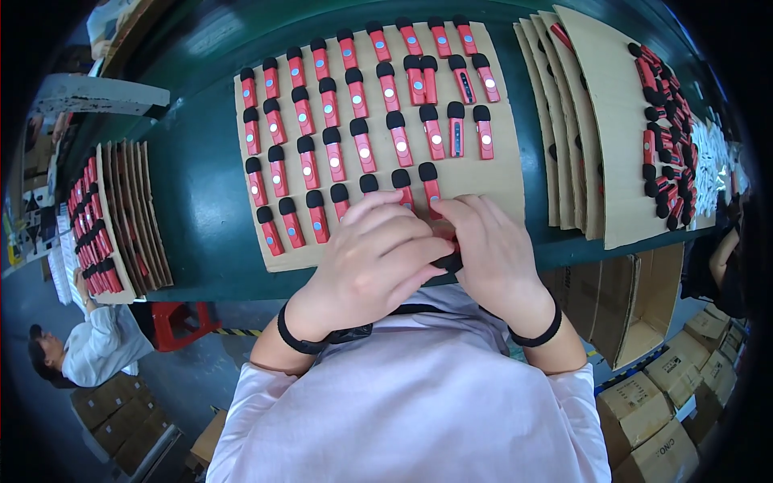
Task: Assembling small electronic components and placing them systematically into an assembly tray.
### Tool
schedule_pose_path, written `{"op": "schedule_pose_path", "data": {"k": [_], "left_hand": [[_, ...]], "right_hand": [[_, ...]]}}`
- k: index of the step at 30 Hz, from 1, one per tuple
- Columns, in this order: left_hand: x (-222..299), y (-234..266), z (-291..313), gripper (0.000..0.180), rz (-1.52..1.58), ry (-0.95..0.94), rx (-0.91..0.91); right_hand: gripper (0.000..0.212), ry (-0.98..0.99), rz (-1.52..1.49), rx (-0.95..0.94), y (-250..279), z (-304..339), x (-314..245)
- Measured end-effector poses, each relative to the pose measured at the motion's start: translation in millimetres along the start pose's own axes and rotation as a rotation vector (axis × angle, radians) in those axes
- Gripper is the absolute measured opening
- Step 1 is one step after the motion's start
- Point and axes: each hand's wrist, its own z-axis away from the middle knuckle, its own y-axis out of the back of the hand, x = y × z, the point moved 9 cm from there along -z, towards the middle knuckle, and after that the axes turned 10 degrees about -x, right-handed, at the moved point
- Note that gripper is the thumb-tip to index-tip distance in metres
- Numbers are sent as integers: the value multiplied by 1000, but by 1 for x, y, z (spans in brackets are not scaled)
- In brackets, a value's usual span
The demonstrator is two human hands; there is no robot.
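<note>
Several small red clip-on microphones with black foam tops lie in rows on a brown cardboard sheet. Most carry a pale round spot; a couple show a dark face instead. At the sheet's near edge, my left hand and my right hand meet with fingers closed together. Between them a black foam tip shows, apparently of another such microphone, whose body is mostly hidden by the fingers. My left hand also covers part of the nearest row.
The sheet lies on a dark green table. Upright cardboard sheets with more microphones stand at right, a similar stack at left. A person is beside a red stool. Cartons sit on the floor at right.
</note>
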Motion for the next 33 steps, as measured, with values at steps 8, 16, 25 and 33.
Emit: {"op": "schedule_pose_path", "data": {"k": [8,16,25,33], "left_hand": [[-11,22,15,35,369,5,216],[-10,22,18,35,379,9,223],[-1,20,10,34,373,21,188],[2,22,9,30,334,-33,179]], "right_hand": [[39,-40,-589,-10,26,17,10],[30,90,-694,164,37,23,7],[28,211,-644,154,36,22,-8],[35,117,-726,155,33,22,-4]]}}
